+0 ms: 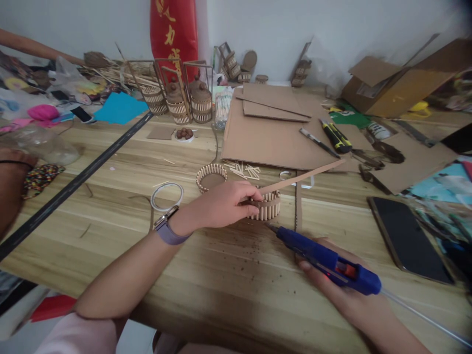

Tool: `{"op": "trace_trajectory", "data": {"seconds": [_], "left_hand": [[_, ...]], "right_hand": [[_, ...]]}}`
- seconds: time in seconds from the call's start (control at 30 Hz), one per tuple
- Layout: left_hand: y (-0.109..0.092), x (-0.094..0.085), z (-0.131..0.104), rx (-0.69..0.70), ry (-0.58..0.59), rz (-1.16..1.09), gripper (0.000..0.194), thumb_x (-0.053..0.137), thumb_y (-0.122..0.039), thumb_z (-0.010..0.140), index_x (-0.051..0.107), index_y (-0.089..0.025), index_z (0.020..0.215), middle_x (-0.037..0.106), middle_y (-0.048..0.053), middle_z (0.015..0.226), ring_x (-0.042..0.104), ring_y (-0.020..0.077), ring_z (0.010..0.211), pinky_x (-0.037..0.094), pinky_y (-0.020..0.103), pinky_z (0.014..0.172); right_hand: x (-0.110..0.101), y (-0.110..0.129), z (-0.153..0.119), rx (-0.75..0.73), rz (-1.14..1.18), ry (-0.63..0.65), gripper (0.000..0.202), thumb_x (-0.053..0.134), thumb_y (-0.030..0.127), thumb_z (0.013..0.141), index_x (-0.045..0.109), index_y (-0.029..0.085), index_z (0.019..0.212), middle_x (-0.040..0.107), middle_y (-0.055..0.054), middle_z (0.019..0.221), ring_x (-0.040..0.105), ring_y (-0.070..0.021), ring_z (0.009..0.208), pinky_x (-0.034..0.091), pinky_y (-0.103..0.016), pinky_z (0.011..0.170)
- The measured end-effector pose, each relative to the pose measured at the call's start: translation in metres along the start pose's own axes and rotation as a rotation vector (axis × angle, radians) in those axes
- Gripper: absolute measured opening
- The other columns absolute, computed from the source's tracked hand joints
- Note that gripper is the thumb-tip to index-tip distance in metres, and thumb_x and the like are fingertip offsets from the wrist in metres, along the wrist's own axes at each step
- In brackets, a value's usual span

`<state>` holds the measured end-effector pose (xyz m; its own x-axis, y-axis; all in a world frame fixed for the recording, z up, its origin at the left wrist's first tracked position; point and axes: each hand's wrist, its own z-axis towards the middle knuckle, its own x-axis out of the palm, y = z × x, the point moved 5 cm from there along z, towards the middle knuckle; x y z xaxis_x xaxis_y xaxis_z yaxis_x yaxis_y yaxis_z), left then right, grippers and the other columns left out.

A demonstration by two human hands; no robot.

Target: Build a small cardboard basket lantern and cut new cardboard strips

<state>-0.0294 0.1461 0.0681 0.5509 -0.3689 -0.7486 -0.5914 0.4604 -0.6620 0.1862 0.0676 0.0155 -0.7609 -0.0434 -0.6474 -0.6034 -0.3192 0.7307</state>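
My left hand (236, 204), with a watch on its wrist, grips a small round basket (271, 209) made of upright wooden sticks. A cardboard strip (302, 176) lies along the basket's outer side, and its loose end sticks out to the upper right. In my right hand (350, 295) is a blue glue gun (324, 258), its nozzle pointing left, just below the basket and apart from it. A glue stick comes out of the gun's rear end. Behind my left hand stands a second stick ring (212, 178) with a cardboard base.
Loose sticks (245, 170) and a roll of white tape (167, 196) lie nearby. Cardboard sheets (265, 132) carry a yellow-black cutter (335, 136) and a pen. A black phone (409, 238) lies at right. Finished stick lanterns (201, 101) stand behind. Another person's arm (13, 182) rests at left.
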Motion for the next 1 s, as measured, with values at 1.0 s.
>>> {"op": "trace_trajectory", "data": {"seconds": [1.0], "left_hand": [[-0.004,-0.005,-0.003,-0.004,-0.013,0.015,0.007,0.064,-0.016,0.086,0.067,-0.018,0.092,0.069,0.001,0.092,0.062,0.0169,0.085,0.044,0.028,0.076]], "right_hand": [[-0.012,0.015,0.004,-0.170,-0.210,-0.107,0.021,0.058,0.035,0.087,0.055,0.025,0.068,0.055,0.000,0.062,0.056,-0.0195,0.060,0.045,-0.037,0.064]]}}
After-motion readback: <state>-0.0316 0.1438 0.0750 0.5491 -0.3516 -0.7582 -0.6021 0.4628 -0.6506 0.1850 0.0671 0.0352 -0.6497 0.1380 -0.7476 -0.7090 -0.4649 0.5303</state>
